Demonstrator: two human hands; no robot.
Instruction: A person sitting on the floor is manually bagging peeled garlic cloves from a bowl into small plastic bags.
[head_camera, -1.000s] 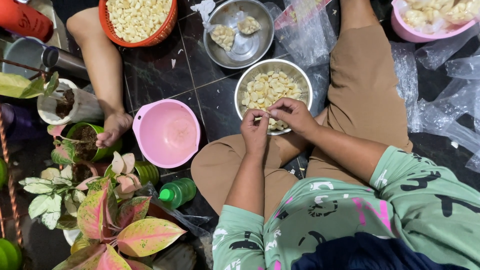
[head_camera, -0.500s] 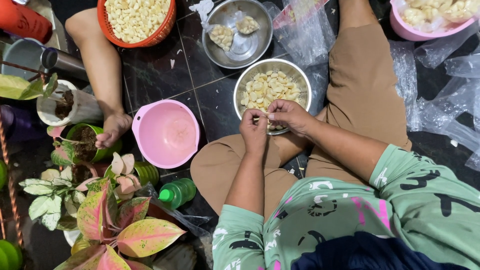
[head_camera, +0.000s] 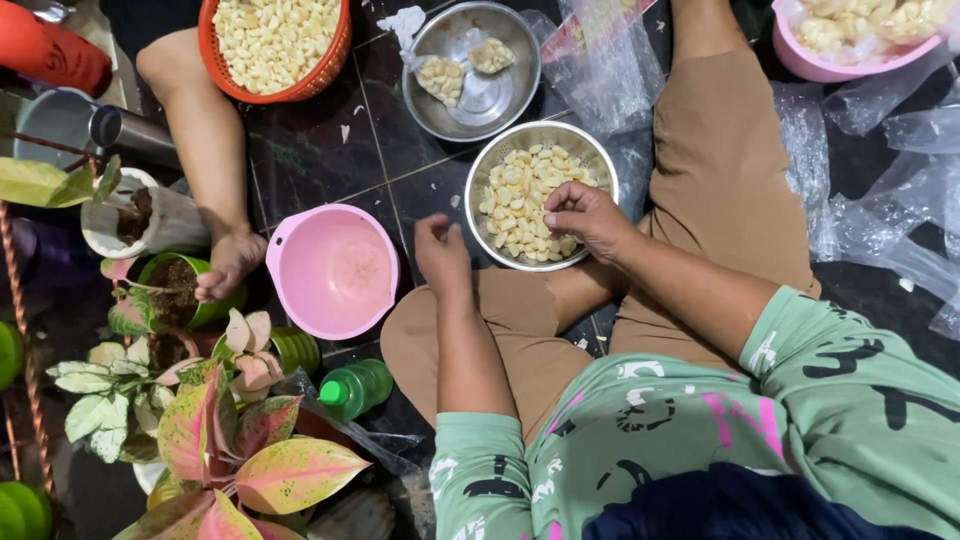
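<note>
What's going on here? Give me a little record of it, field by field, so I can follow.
Setting: dark tiled floor, person sitting cross-legged
Left hand: raised beside the steel bowl, fingers pinched together; what they hold is too small to tell
Right hand: over the steel bowl of peeled garlic cloves, fingers curled at its rim
Nearby: empty pink plastic bowl, orange basket of cloves, second steel bowl with two small bags
Other person: a bare foot by the potted plants
</note>
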